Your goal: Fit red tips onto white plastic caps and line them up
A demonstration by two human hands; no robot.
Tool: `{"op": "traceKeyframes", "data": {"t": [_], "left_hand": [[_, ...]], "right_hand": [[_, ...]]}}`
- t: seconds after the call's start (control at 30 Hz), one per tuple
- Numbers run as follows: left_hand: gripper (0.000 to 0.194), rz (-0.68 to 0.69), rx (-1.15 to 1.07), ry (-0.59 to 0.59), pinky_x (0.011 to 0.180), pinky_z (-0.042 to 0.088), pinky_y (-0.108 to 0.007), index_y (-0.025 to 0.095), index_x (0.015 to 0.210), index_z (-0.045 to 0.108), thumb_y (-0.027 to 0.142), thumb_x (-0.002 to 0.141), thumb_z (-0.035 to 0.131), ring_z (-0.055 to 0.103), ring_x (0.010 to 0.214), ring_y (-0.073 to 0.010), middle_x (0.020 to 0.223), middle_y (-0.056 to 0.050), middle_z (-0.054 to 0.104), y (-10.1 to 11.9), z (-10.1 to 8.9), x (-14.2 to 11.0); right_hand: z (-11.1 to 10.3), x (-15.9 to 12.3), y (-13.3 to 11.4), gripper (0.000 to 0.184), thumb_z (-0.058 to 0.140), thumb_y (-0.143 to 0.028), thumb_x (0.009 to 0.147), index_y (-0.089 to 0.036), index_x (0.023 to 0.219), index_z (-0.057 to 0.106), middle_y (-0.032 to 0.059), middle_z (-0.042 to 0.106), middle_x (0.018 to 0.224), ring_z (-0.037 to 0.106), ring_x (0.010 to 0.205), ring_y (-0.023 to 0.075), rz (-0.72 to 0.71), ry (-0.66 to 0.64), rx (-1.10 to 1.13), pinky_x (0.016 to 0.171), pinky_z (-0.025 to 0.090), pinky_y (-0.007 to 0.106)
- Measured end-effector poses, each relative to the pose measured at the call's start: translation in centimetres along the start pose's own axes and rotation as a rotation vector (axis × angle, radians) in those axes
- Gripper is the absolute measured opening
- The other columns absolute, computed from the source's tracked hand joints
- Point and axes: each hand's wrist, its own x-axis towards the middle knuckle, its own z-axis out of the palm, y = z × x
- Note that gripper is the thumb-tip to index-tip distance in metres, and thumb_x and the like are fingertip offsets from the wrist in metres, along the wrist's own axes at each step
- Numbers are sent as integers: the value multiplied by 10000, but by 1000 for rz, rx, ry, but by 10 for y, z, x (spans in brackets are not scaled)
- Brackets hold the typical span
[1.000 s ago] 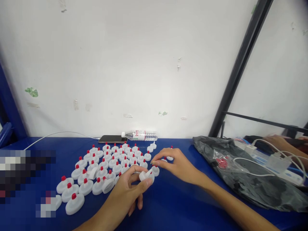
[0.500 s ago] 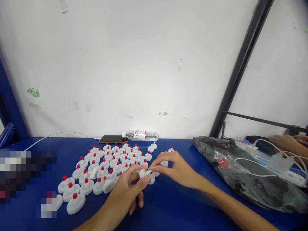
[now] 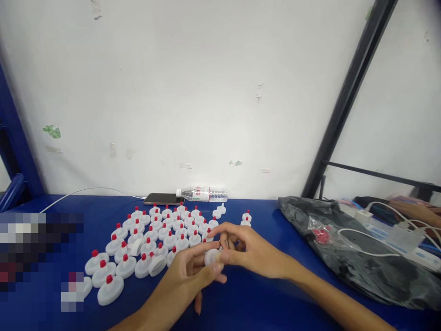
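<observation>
A white round nozzle cap point(image 3: 211, 256) sits between my two hands above the blue table. My left hand point(image 3: 188, 271) grips it with the thumb in front and the fingers behind. From the right, my right hand point(image 3: 253, 250) pinches at the same cap, thumb against its edge and the other fingers bent. Fingers hide the cap's spout. Left of the hands, many white caps with red tips point(image 3: 110, 290) stand on the table in loose rows. One white cap point(image 3: 158, 265) among them is tipped on its side.
Behind the caps lie a phone point(image 3: 163, 199) with a white cable and a clear bottle point(image 3: 203, 194) on its side. To the right, a black plastic bag point(image 3: 330, 262) lies under a small bag of red tips point(image 3: 322, 234) and a power strip point(image 3: 409, 246). Another person's arm point(image 3: 406, 209) shows far right.
The cap has turned in my fingers, so its round face shows more. My right hand has shifted slightly lower and its fingers have curled. The whole view has moved a little.
</observation>
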Motion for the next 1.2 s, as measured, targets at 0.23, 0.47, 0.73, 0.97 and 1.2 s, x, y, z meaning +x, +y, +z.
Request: {"op": "traceKeyframes", "data": {"t": [0.23,0.47,0.73,0.97,1.2], "left_hand": [[646,11,-93,-27,535,563,-236,137,1288,656,552,802,753,673,1022,-303,1112,-173,709,2,1,1],[581,-12,-106,8,638,566,-252,138,1138,741,564,748,798,648,940,-246,1021,-123,719,3,-1,3],[537,-14,-56,-26,642,561,-233,140,1068,753,585,770,771,623,893,-211,948,-93,700,3,-3,3],[499,75,-7,-32,605,550,-223,130,1081,754,550,813,745,620,862,-205,900,-84,676,10,-6,5],[517,87,-37,-49,645,571,-237,140,1175,732,504,810,767,646,871,-207,963,-95,716,10,-10,5]], "right_hand": [[3,-3,-2,360,642,-479,936,-306,1251,636,5,546,980,497,766,124,-107,8,-313,668,406,240],[5,-3,4,388,639,-476,938,-280,1273,622,35,587,1130,562,786,122,-103,-13,-362,728,462,260],[7,0,0,346,592,-449,983,-255,1264,651,-2,713,1072,600,790,114,-117,-86,-261,696,427,212],[11,-2,-3,365,585,-466,984,-285,1291,664,-30,712,907,570,685,101,-114,-16,-218,633,393,200],[16,-1,-6,353,552,-433,1008,-303,1323,645,-36,724,955,582,717,103,-117,-1,-206,673,407,199]]}}
